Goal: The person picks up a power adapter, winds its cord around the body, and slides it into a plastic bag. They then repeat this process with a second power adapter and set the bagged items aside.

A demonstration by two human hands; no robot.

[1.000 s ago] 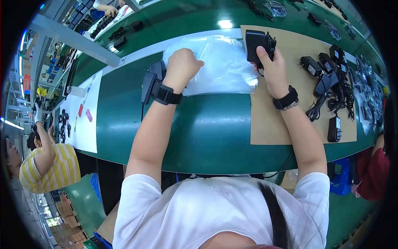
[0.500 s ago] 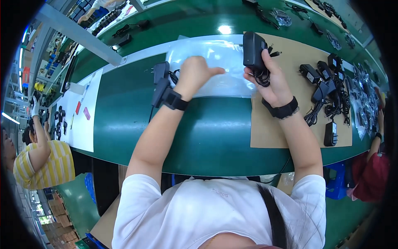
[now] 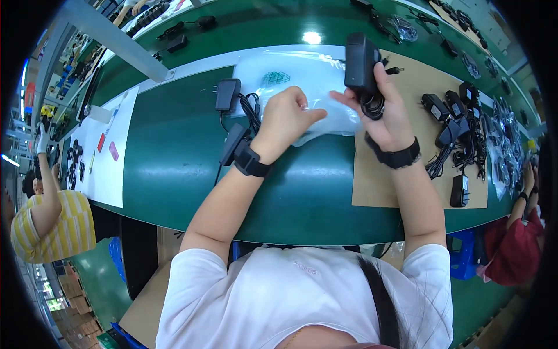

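My right hand grips a black power adapter with its bundled cable, tilted upright above the cardboard. My right index finger reaches leftward over the clear plastic bags. Over the near part of these bags, my left hand has bent fingers with the thumb stretched away from them. I see nothing plainly held in it, though the bag touches or passes beneath it. A second black power adapter lies left of that hand, its coiled cable beside it. A black boxy device sits against my left wrist strap.
Cardboard at the right bears several black adapters. Beyond it lies a pile of bagged items. A metal post rises at the left, near a white sheet with small items. Co-workers sit at both sides.
My left hand has moved slightly right and nearer to me. The near edge of the plastic bag has shifted and buckled, and a green print now shows. The right hand still grips the adapter.
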